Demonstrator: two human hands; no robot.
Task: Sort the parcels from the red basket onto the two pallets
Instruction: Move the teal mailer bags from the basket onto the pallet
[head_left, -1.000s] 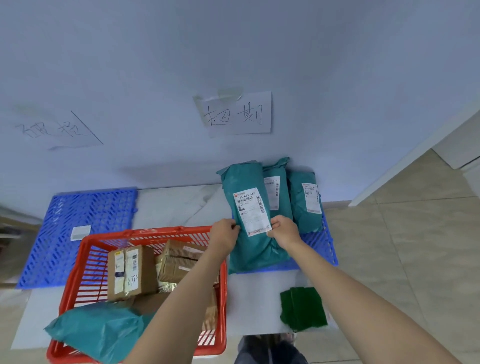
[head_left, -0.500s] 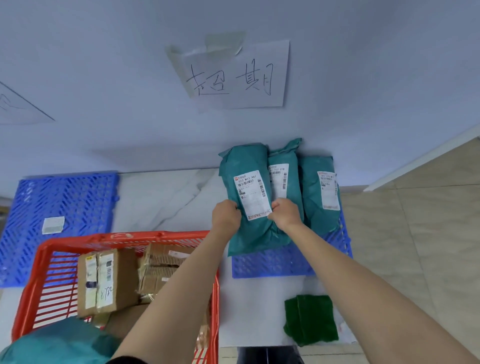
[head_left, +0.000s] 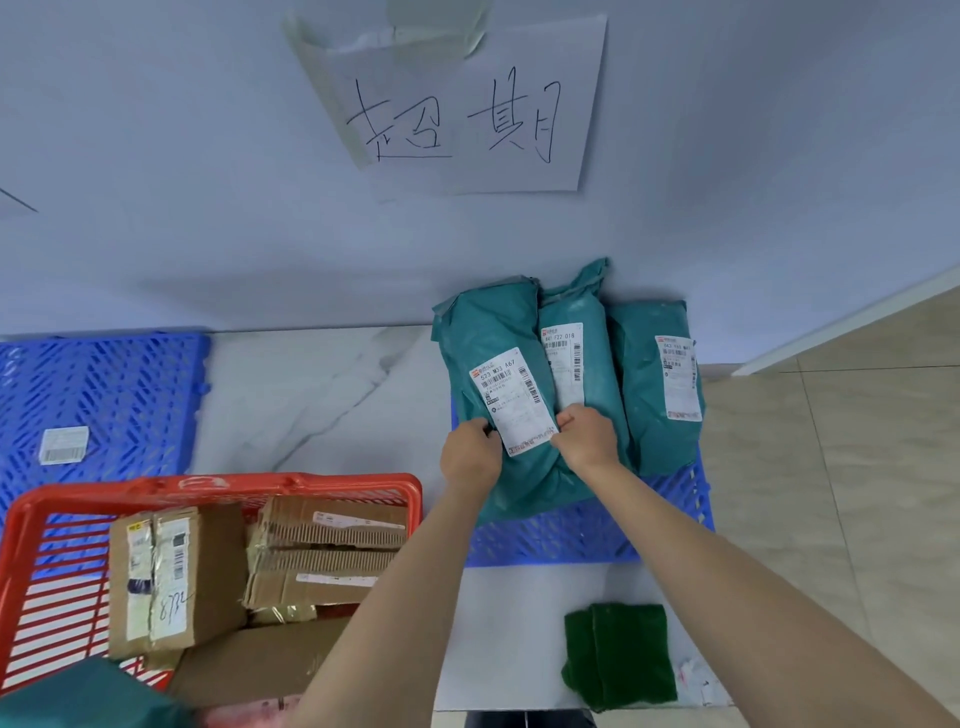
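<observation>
A teal bag parcel with a white label (head_left: 493, 332) leans against the wall on the right blue pallet (head_left: 561, 535). My left hand (head_left: 470, 457) grips its lower left side and my right hand (head_left: 587, 439) grips it at the label's lower right corner. Two more teal parcels (head_left: 574, 322) (head_left: 654, 384) stand beside it on the same pallet. The red basket (head_left: 218, 486) at lower left holds a taped cardboard box (head_left: 176, 577), corrugated cardboard parcels (head_left: 327, 551) and a teal bag (head_left: 88, 696) at its near corner. The left blue pallet (head_left: 114, 395) carries one small white parcel (head_left: 63, 445).
A handwritten paper sign (head_left: 467, 114) is taped to the wall above the right pallet. A folded dark green cloth (head_left: 618, 654) lies on the white surface in front of that pallet. Tiled floor (head_left: 831, 493) lies to the right.
The view has moved closer to the wall and the right pallet. Both hands have carried the labelled teal parcel forward and set it upright against the other two parcels.
</observation>
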